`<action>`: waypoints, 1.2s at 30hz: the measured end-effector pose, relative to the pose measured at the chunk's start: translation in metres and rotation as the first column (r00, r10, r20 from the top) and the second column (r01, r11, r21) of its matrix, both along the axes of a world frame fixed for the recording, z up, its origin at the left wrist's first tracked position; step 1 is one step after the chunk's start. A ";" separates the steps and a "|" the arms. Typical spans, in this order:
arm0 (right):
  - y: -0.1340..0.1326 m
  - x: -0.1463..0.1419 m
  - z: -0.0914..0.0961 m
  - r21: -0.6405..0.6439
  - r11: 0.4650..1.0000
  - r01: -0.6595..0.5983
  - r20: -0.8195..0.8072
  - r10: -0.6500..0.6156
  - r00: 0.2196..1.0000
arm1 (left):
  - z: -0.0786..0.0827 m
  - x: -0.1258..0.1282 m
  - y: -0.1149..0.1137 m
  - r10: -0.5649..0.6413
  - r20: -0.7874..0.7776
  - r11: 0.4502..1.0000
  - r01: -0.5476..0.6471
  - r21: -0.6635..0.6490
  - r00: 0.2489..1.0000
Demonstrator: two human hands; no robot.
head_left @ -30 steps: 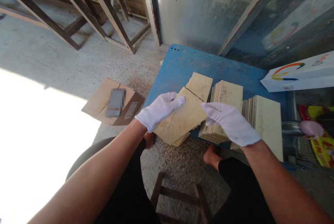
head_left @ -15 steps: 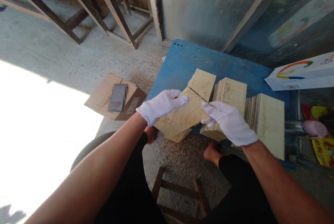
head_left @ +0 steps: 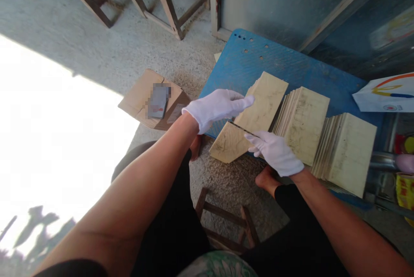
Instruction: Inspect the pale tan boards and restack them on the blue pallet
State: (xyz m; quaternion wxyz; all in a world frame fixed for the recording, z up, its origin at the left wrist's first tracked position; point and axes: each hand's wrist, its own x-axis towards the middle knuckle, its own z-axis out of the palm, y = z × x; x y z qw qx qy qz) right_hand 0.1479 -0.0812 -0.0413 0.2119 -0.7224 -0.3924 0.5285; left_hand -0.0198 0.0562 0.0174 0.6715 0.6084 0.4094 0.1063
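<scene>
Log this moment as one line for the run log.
left hand: on upper wooden board | right hand: holds lower wooden board | beside: board stacks on blue table

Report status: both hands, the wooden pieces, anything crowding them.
Left hand flat on upper wood piece. Right hand on lower piece. Two leaning stacks close at right on blue board.

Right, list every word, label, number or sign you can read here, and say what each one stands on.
No text here can be read.
White sheet: coloured arcs and a small round mark, lettering too small.
Cardboard box: its label is blurred out.
Wooden boards: only grain and smudges.
Yellow wrapper: red print, cut off and illegible.
</scene>
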 end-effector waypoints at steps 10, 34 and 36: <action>-0.039 -0.020 -0.077 -0.042 0.980 -0.196 0.111 0.199 0.974 | 0.000 0.005 0.002 -0.059 -0.127 0.985 0.078 0.151 0.990; -0.066 -0.030 -0.124 -0.075 0.968 -0.238 0.143 0.247 0.958 | -0.018 0.019 -0.006 0.045 -0.084 0.997 -0.040 0.064 0.995; -0.062 -0.031 -0.111 -0.074 0.951 -0.299 0.170 0.308 0.936 | -0.021 0.021 -0.008 0.052 -0.107 0.996 -0.045 0.072 0.993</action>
